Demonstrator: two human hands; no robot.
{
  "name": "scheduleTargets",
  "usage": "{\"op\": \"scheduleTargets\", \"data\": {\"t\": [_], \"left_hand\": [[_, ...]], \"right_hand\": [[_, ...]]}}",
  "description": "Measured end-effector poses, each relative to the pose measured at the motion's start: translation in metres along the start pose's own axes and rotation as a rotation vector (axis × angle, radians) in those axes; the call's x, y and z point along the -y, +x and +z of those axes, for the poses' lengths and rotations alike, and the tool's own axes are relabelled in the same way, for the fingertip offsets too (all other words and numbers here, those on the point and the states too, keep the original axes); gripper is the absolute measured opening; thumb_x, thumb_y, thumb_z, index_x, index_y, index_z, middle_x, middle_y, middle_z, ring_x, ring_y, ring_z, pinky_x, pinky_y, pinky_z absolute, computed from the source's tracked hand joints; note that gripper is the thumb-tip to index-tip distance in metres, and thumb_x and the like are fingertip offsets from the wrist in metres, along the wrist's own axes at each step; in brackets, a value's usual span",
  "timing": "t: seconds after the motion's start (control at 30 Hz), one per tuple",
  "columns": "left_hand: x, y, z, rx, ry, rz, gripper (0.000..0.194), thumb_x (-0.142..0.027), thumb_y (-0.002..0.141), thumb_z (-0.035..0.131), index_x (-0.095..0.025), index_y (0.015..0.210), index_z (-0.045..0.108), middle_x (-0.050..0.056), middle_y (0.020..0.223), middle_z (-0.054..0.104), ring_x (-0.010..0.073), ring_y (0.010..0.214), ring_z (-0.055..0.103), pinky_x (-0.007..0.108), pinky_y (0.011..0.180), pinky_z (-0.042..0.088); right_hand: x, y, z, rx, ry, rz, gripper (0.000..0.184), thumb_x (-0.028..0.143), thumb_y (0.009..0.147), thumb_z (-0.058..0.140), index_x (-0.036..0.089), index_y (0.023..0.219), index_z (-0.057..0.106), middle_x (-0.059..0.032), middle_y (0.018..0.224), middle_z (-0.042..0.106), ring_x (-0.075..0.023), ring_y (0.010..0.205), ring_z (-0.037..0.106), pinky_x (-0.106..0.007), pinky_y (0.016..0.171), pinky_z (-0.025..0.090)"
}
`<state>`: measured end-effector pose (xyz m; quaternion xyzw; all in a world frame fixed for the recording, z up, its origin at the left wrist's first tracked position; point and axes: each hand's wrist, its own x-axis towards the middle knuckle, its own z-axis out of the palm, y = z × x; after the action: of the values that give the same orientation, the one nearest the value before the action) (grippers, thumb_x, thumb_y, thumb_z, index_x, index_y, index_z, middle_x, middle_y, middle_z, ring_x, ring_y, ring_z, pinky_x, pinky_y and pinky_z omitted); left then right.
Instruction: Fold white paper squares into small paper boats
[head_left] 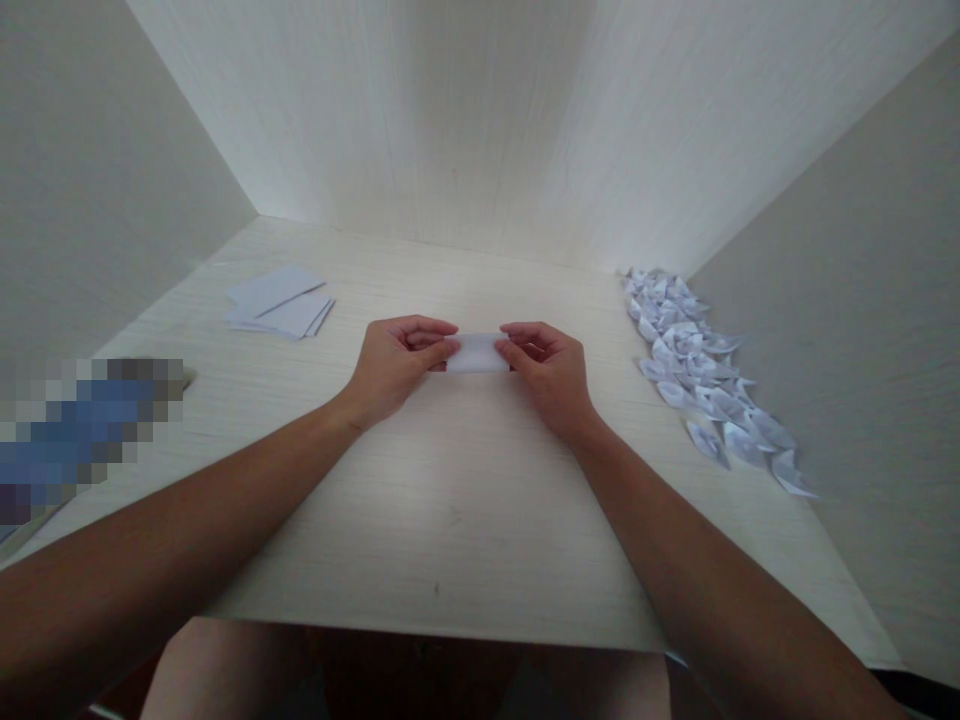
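A small white strip of folded paper (478, 353) is stretched level between my two hands, over the middle of the table. My left hand (401, 362) pinches its left end between thumb and fingers. At the right end, my right hand (547, 368) grips it the same way, thumb in front and fingers behind. The fingertips behind the paper are partly hidden. I cannot tell whether the paper rests on the tabletop or is held just above it.
White paper sheets (281, 300) lie in a loose stack at the back left. Many small folded paper boats (690, 350) are heaped along the right wall. A blurred-out blue item (82, 430) lies at the left edge. Pale panels (480, 130) enclose the table (450, 520).
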<state>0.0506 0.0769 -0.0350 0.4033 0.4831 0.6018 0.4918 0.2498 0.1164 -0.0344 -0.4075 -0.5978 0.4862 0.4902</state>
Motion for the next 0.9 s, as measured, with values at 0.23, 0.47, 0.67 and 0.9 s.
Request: {"op": "scheduleTargets", "data": {"t": [0.23, 0.47, 0.67, 0.9], "left_hand": [[0.0012, 0.0006, -0.0019, 0.027, -0.001, 0.011, 0.035, -0.029, 0.059, 0.097, -0.015, 0.088, 0.083, 0.006, 0.078, 0.079, 0.0163, 0.067, 0.072, 0.029, 0.066, 0.060], [-0.0042, 0.0009, 0.0005, 0.009, -0.029, -0.038, 0.040, -0.032, 0.056, 0.098, -0.014, 0.088, 0.081, 0.006, 0.078, 0.079, 0.0158, 0.065, 0.071, 0.031, 0.066, 0.062], [-0.0050, 0.0012, 0.0017, -0.017, -0.025, -0.035, 0.037, -0.032, 0.055, 0.098, -0.014, 0.082, 0.081, 0.005, 0.073, 0.077, 0.0147, 0.062, 0.069, 0.030, 0.063, 0.061], [-0.0032, 0.0012, 0.0005, -0.005, -0.034, -0.006, 0.035, -0.030, 0.056, 0.098, -0.015, 0.083, 0.082, 0.004, 0.071, 0.076, 0.0137, 0.061, 0.069, 0.029, 0.064, 0.061]], "right_hand": [[0.0017, -0.0014, 0.0010, 0.000, -0.015, -0.007, 0.026, 0.035, 0.078, 0.082, 0.021, 0.099, 0.080, 0.0006, 0.078, 0.073, -0.0125, 0.068, 0.062, -0.029, 0.067, 0.052], [-0.0006, -0.0005, 0.0002, -0.018, -0.068, -0.029, 0.027, 0.039, 0.079, 0.080, 0.021, 0.099, 0.080, 0.0010, 0.074, 0.071, -0.0121, 0.064, 0.058, -0.027, 0.061, 0.048], [0.0002, -0.0008, 0.0004, -0.020, -0.069, -0.024, 0.026, 0.039, 0.078, 0.080, 0.021, 0.097, 0.080, -0.0005, 0.077, 0.073, -0.0134, 0.067, 0.062, -0.028, 0.062, 0.049], [0.0013, -0.0010, 0.0004, -0.033, -0.077, -0.021, 0.024, 0.037, 0.079, 0.081, 0.020, 0.096, 0.080, -0.0007, 0.077, 0.073, -0.0131, 0.067, 0.062, -0.028, 0.063, 0.050]]}}
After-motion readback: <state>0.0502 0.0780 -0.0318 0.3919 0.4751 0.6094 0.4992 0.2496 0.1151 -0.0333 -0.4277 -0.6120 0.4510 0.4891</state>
